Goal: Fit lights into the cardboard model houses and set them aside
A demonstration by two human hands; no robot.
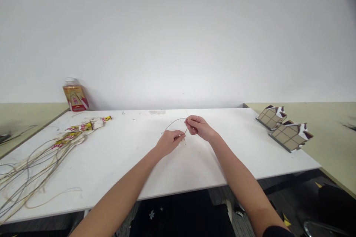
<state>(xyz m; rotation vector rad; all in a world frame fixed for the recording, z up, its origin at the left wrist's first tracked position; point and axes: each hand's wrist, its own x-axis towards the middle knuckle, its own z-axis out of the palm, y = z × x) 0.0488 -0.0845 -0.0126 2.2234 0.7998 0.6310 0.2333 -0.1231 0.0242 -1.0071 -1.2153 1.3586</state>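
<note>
My left hand [169,141] and my right hand [200,128] are close together above the middle of the white table. Between them runs a thin, dark cord [175,120], which arcs up over my left hand to the fingertips of my right. A short, lighter stretch of strand spans the gap between both sets of fingertips. Each hand is closed in a pinch on it, and a fine end sticks up above my right fingers. Just under my left fingertips shows a small whitish piece [182,141], too blurred to name.
Long tan and dark cords [41,163] with yellow, red and white wrappers [73,133] lie at the left. A bottle with a red-gold label [75,96] stands behind them. At the right are two brown gridded cardboard pieces [290,136]. The white table [111,170] meets a wall.
</note>
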